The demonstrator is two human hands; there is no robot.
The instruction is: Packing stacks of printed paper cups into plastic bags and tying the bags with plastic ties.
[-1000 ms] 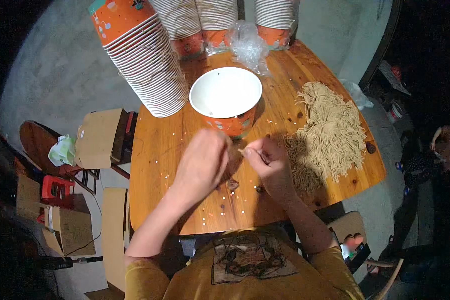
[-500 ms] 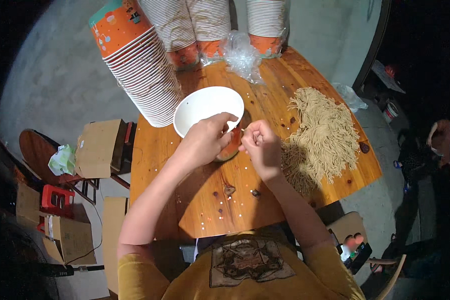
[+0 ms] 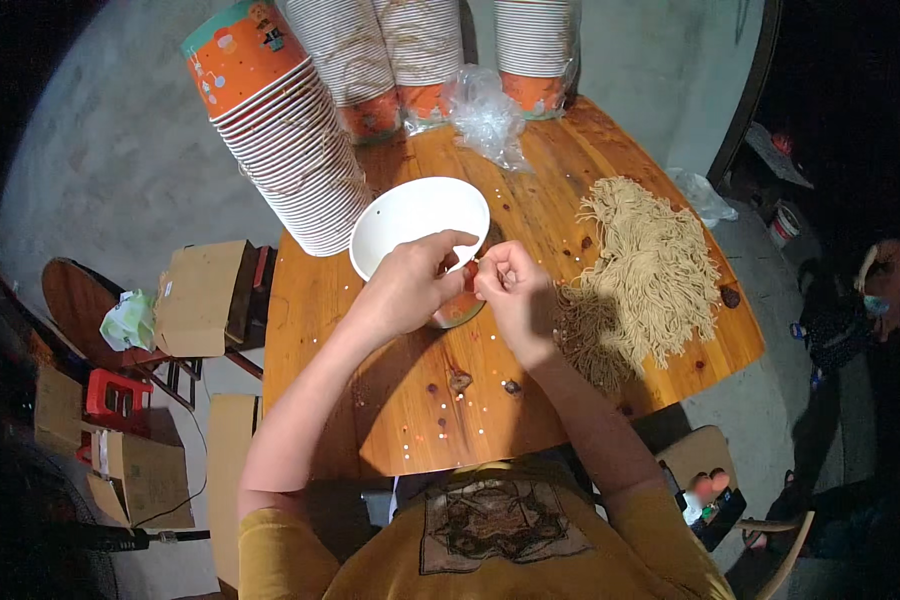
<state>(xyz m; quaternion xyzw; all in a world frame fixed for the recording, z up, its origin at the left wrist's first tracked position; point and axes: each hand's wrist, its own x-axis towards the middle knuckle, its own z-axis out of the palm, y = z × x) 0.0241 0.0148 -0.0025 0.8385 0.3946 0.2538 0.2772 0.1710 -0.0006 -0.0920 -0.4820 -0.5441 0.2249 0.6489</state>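
Observation:
A paper bucket (image 3: 410, 215), white inside and orange outside, lies tilted on the wooden table with its mouth facing up and away. My left hand (image 3: 410, 285) grips it at the near right of the rim, fingers curled over the edge. Close against that side, my right hand (image 3: 510, 290) is closed in a pinch. A tiny pale tip shows at its fingertips and looks like the end of a cord; most of it is hidden. To the right of my right hand lies a big heap of tan cords (image 3: 655, 270).
A leaning stack of paper buckets (image 3: 290, 160) stands at the left, with more stacks (image 3: 420, 50) behind. Crumpled clear plastic (image 3: 488, 115) lies at the back of the wooden table (image 3: 420, 430). Small pale bits dot the tabletop. Cardboard boxes (image 3: 200, 300) and a red stool (image 3: 117, 395) are left.
My right hand has moved slightly left, bringing its fingertips closer to the bucket's side and my left hand. My left hand keeps its hold on the bucket.

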